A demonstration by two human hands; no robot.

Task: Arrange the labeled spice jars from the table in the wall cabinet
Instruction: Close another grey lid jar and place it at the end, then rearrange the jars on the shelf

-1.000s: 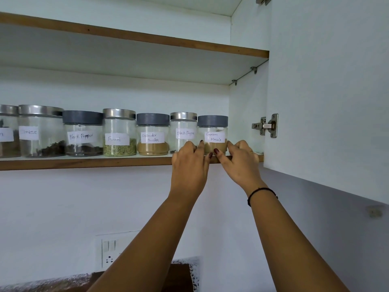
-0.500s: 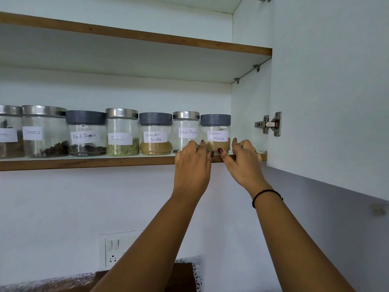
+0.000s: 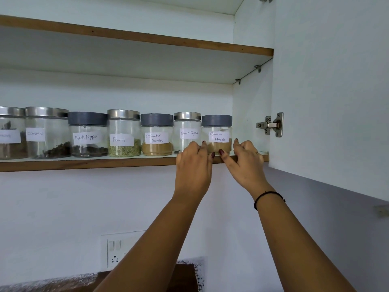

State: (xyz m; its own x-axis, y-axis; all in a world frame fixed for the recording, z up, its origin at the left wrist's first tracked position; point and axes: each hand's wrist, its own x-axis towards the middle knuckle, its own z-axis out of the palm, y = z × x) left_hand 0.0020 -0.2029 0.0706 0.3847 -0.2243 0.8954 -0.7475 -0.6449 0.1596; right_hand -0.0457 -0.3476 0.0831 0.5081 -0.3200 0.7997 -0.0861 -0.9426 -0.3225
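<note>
Dark counter (image 3: 181,276) and white wall (image 3: 63,207) with a socket plate (image 3: 117,251) lie lowest. Above, left hand (image 3: 193,165) and right hand (image 3: 245,163) curl fingers round the grey-lidded glass Garam Masala jar (image 3: 217,133), rightmost on the wood-edged white cabinet shelf (image 3: 105,163), beside the open white door (image 3: 326,102).

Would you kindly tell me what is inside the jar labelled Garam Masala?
The Garam Masala jar holds brown powder in its lower part. Its label hides the middle, and fingers of the left hand and right hand cover its lower sides.

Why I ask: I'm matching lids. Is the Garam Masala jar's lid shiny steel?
No, the Garam Masala jar has a matte grey lid.
</note>
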